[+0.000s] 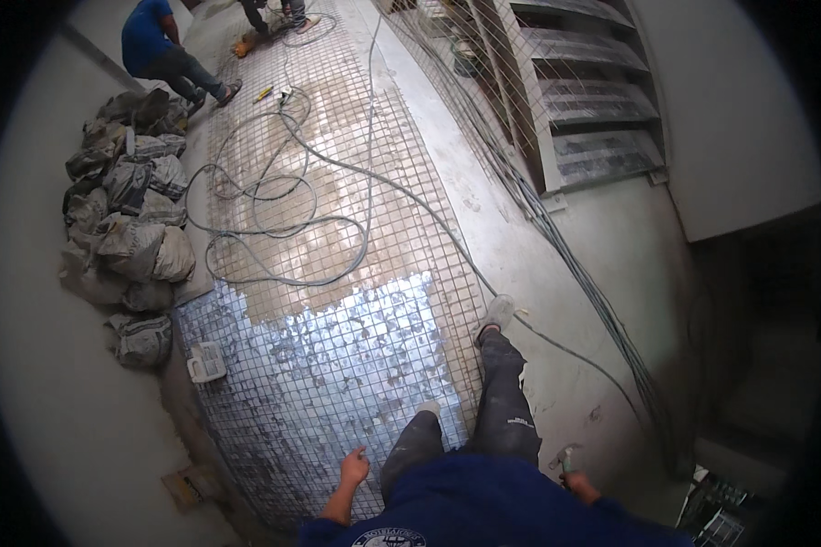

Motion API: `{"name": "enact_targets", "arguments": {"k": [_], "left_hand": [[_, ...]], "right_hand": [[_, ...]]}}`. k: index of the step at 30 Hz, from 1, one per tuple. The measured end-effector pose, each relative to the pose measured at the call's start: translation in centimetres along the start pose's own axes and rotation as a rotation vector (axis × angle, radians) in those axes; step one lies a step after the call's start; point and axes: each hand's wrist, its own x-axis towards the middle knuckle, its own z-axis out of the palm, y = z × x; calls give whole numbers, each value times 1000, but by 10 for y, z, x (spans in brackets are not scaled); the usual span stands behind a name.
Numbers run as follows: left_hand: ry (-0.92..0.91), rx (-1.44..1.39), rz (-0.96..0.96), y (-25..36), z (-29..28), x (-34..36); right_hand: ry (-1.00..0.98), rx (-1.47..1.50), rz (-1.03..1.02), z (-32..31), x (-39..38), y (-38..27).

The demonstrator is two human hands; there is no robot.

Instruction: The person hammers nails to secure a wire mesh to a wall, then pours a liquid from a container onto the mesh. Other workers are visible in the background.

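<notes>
My left hand (355,468) hangs beside my left thigh, over the silvery sheeting (328,365) under the wire mesh. Its index finger is stretched out, and nothing shows in it. Low on the right, my right hand (578,484) is wrapped round the handle of a small hammer (567,455), whose head points away from me. My left foot stands on the mesh; my right shoe (497,312) is at its right edge. Farther off, the wire mesh (347,196) covers tan ground, with a long grey hose (365,228) looped over it.
Stuffed sacks (132,242) are piled along the left wall, with a white jug (206,362) nearer me. At the far end are a person in blue (146,41) and another person's legs (274,11). Cables (566,246) run along the right, beside stair steps (602,100).
</notes>
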Motion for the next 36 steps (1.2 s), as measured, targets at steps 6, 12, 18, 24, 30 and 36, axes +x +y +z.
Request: {"name": "enact_targets", "arguments": {"k": [6, 12, 18, 24, 30, 36], "left_hand": [[-96, -94, -310, 102, -2, -52], [-232, -54, -219, 198, -16, -24], [-291, -183, -232, 224, -94, 57], [-85, -263, -264, 216, -250, 204], [299, -394, 71, 301, -489, 407], [93, -309, 369, 447, -603, 524]], "right_hand": [[-99, -40, -242, -28, 62, -223], [-31, 84, -565, -16, 14, -500], [-74, 191, -636, 34, -102, -688], [-37, 142, -531, 101, -144, -757], [14, 173, -281, 160, -163, -756], [17, 257, -117, 218, -180, -776]]}}
